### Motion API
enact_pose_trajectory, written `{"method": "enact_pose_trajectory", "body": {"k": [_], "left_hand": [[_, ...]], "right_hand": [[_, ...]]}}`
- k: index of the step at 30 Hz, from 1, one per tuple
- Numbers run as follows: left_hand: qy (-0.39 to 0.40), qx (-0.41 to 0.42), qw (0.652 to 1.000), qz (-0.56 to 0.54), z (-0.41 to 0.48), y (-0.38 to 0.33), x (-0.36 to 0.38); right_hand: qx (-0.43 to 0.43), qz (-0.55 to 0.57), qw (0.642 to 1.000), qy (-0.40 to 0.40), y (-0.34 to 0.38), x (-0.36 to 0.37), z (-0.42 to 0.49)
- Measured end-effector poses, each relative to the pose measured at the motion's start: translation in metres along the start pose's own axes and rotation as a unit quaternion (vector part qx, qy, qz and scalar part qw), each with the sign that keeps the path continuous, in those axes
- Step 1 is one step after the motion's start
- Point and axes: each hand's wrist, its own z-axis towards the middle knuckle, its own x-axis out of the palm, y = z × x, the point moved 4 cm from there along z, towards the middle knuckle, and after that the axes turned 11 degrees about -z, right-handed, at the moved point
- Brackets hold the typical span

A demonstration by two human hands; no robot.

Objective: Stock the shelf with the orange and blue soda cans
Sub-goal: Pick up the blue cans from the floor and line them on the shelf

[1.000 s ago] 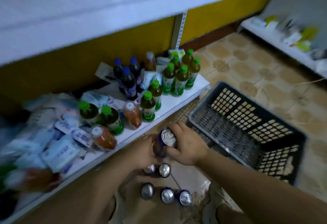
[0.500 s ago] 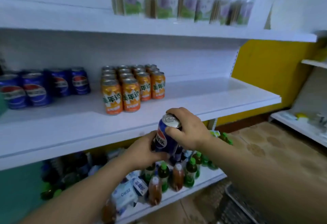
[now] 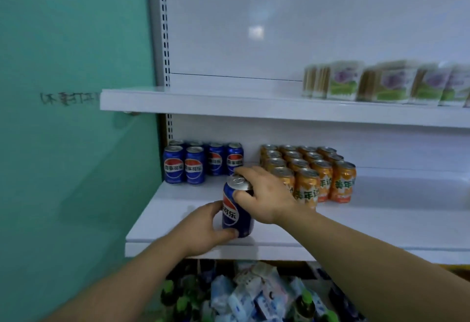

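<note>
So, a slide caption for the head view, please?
Left hand and right hand hold a blue can at the shelf.

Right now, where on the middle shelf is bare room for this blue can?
Bare shelf lies in front of the stocked blue cans, left of the held can, and right of the orange cans. The gap between both groups is narrow.

A Pepsi can [image 3: 237, 209] stands at the shelf [image 3: 356, 222] front, between fingers of the left hand [image 3: 203, 230] and right hand [image 3: 265, 194]. Behind the fingers, Pepsi cans [image 3: 194, 165] stand left, Mirinda cans [image 3: 309, 171] right.
</note>
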Motion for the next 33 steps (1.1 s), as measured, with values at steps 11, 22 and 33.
{"method": "enact_pose_trajectory", "body": {"k": [11,22,33], "left_hand": [[0.028,-0.159,0.948,0.273,0.003,0.095,-0.039],[0.008,-0.149,0.941,0.304,0.006,0.101,-0.034],[0.013,-0.154,0.942,0.298,0.008,0.107,-0.033]], "right_hand": [[0.027,0.068,0.997,0.035,0.01,0.056,0.051],[0.067,0.164,0.984,-0.022,0.003,0.089,0.046],[0.124,0.181,0.976,0.012,-0.027,0.118,0.121]]}}
